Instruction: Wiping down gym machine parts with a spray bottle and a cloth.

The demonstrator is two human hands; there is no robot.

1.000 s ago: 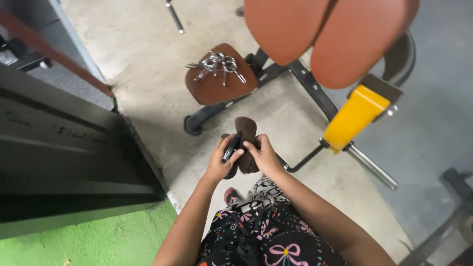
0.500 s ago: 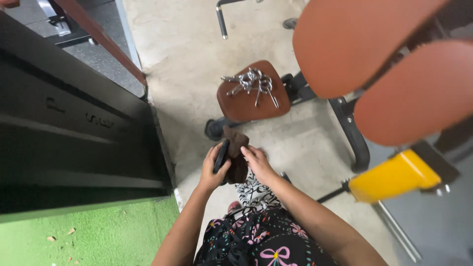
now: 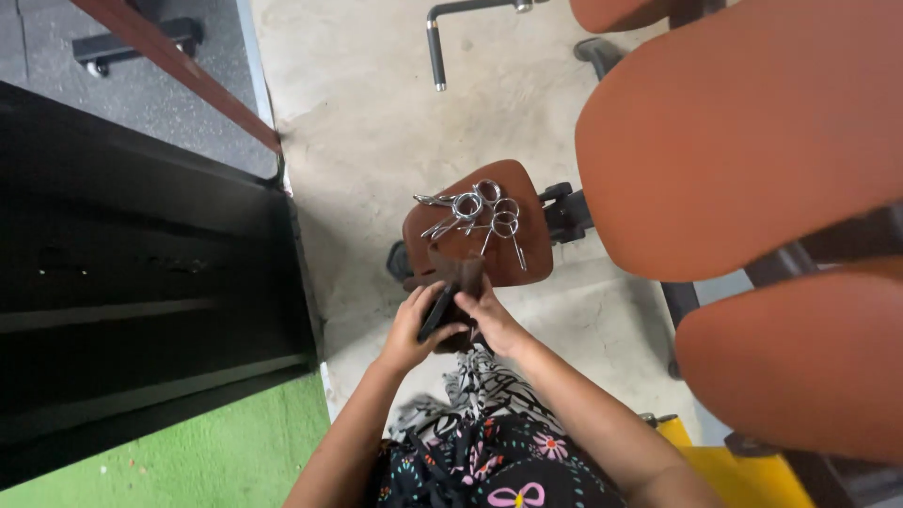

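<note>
Head view: left hand (image 3: 411, 331) pinches a flat black phone-like object (image 3: 438, 311); right hand (image 3: 491, 320) grips a brown cloth (image 3: 458, 277) against it. Both have drawn nearer the small brown seat pad (image 3: 480, 246), just below its chrome spring collars (image 3: 475, 211).

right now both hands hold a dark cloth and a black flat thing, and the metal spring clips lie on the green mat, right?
Not quite. The left hand and right hand do hold the dark cloth and black flat thing, but the head view shows the metal spring clips on the small brown pad, not the green mat.
</note>
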